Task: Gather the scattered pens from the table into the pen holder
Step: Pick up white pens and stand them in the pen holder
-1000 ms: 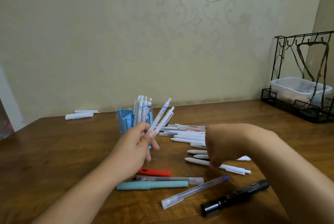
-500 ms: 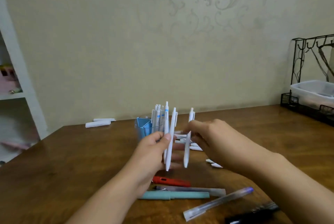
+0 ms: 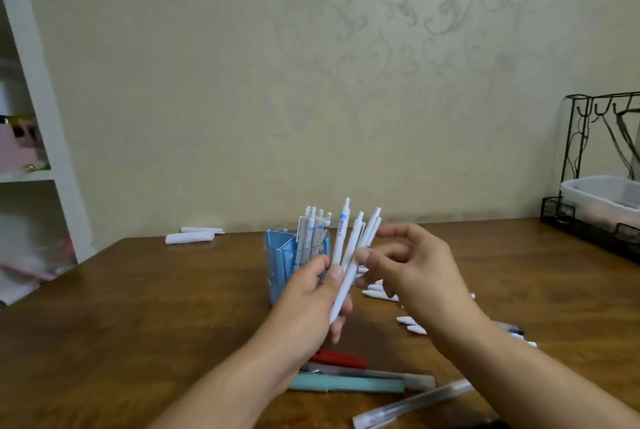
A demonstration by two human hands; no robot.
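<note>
My left hand (image 3: 308,304) holds three white pens (image 3: 349,255) upright in a bunch, just in front of the blue pen holder (image 3: 280,262). The holder stands on the brown table (image 3: 138,324) with several white pens (image 3: 313,227) upright in it. My right hand (image 3: 412,272) hovers beside the held pens with fingers spread and nothing in it, its thumb close to them. Loose pens lie nearer me: a red pen (image 3: 341,359), a grey pen (image 3: 381,375), a teal pen (image 3: 346,385) and a clear pen (image 3: 412,404). White pen tips (image 3: 412,324) show past my right wrist.
Two white rolled items (image 3: 192,236) lie at the table's far edge by the wall. A black wire rack (image 3: 588,220) with a clear plastic tub (image 3: 602,200) stands at the far right. A white shelf unit (image 3: 38,137) rises at the left.
My right hand passed its white pen into the left hand's bunch and let go, fingers now spread. The left hand went from two pens to three. The view shifted left.
</note>
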